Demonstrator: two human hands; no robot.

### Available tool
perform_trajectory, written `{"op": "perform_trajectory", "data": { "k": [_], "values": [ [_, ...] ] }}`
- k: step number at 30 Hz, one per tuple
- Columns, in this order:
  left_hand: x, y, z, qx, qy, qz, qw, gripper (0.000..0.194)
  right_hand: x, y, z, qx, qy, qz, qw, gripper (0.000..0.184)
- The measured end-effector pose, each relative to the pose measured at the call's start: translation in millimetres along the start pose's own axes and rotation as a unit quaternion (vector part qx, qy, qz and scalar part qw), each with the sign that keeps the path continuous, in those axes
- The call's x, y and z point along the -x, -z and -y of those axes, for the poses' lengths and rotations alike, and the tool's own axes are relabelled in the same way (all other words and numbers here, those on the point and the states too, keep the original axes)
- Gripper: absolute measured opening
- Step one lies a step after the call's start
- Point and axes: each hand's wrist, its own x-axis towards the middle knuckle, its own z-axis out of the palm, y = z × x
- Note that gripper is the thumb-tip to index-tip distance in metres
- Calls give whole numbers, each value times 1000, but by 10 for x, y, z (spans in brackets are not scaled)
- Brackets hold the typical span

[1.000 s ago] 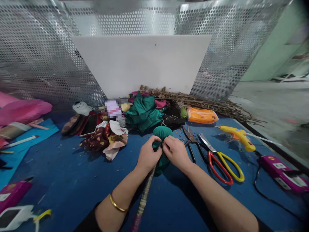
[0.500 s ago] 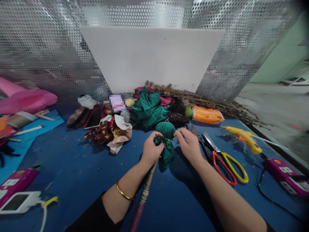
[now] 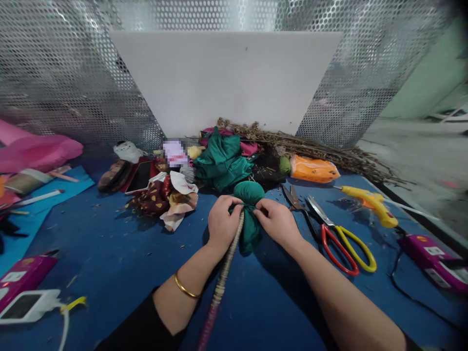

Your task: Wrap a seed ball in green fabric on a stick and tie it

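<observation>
A bundle of green satiny cloth (image 3: 249, 192) has a round, stuffed head, a pinched neck and a loose tail (image 3: 251, 236) hanging below. It sits at the upper end of a wrapped stick (image 3: 224, 278), pale above and purple lower down. My left hand (image 3: 224, 222) is closed in a pinch at the left of the neck, beside the stick. On the right of the neck, my right hand (image 3: 280, 222) pinches too. Between them runs a thin string, mostly hidden by the fingers and cloth folds.
Scissors with red and yellow handles (image 3: 340, 243) and a dark pair (image 3: 298, 202) lie right. Beyond are a yellow glue gun (image 3: 369, 202), an orange packet (image 3: 314, 169) and dried branches (image 3: 310, 145). Green cloth (image 3: 223, 163) and patterned scraps (image 3: 157, 197) lie behind; a white board (image 3: 226, 83) stands upright.
My right hand has moved in from beside the bundle to its neck, and my left fingers have shifted closer against it. The neck looks narrower, and the pale string shows less.
</observation>
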Motion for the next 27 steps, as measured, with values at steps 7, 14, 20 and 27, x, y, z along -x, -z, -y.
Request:
{"op": "perform_trajectory", "data": {
  "k": [7,14,20,27],
  "values": [
    [-101,64,41,-72,-158,32,984,21,3,48,37,66,12,-11,998,17],
    [-128,59,24,-78,-151,48,984,8,40,36,76,147,24,-29,988,17],
    [-98,-15,33,6,1,40,999,6,30,8,80,145,99,-91,980,15],
    [-97,-47,24,75,67,36,994,6,-15,-35,17,152,160,-80,972,11]
  ]
}}
